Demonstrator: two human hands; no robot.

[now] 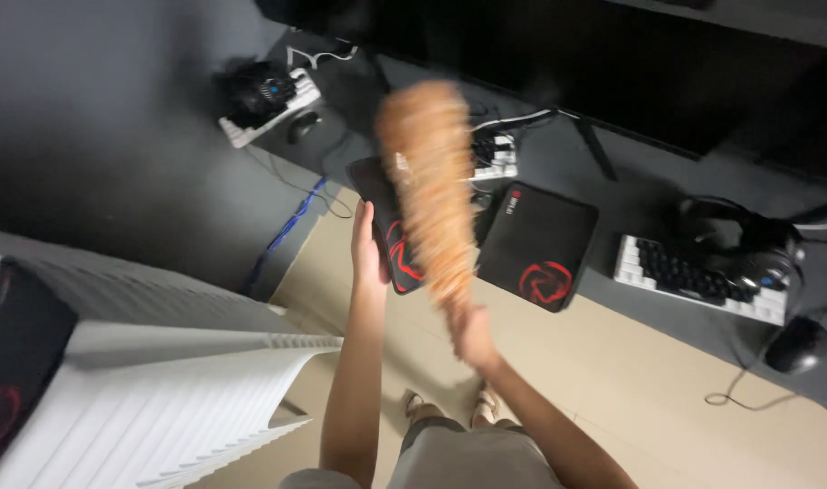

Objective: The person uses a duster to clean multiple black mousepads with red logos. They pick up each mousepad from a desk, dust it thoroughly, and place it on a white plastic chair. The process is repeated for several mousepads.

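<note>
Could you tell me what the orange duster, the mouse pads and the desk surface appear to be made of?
The orange duster in the right hand looks like soft, fluffy fibre, probably synthetic; motion blur hides detail. The mouse pad and the one the left hand touches look like matte black fabric-topped mats, thin and flat. The desk looks matte dark grey, likely laminate, though that is uncertain.

Both bare arms reach forward, away from the body. The left hand (pixel 368 249) is open, with the fingers stretched straight. The right hand (pixel 474 337), a little nearer and blurred, is closed in a fist.
</note>
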